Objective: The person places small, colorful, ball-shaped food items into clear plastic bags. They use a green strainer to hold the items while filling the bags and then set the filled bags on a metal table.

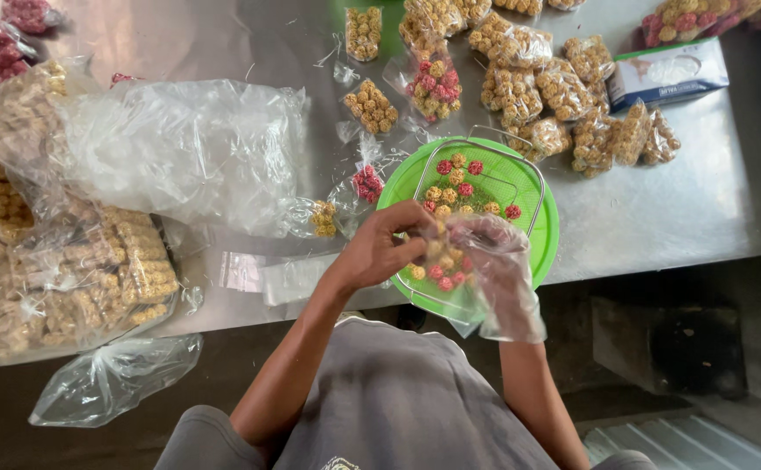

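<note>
Left hand (382,248) is pinching the mouth of a small clear bag (446,261) of yellow and red snack balls while the plastic-gloved right hand (498,265) grips its other side, right over the green tray (547,228) on the steel table (659,200).

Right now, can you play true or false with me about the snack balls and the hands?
1. The green tray holds yellow and red snack balls. True.
2. The right hand is bare. False: it wears a loose clear plastic glove.
3. The left hand is bare and meets the right hand over a small clear bag of balls. True.
4. The box at the top right is red. False: it is blue and white.
5. The filled small bags lie on the floor. False: they lie heaped on the metal table, beyond the tray.
</note>
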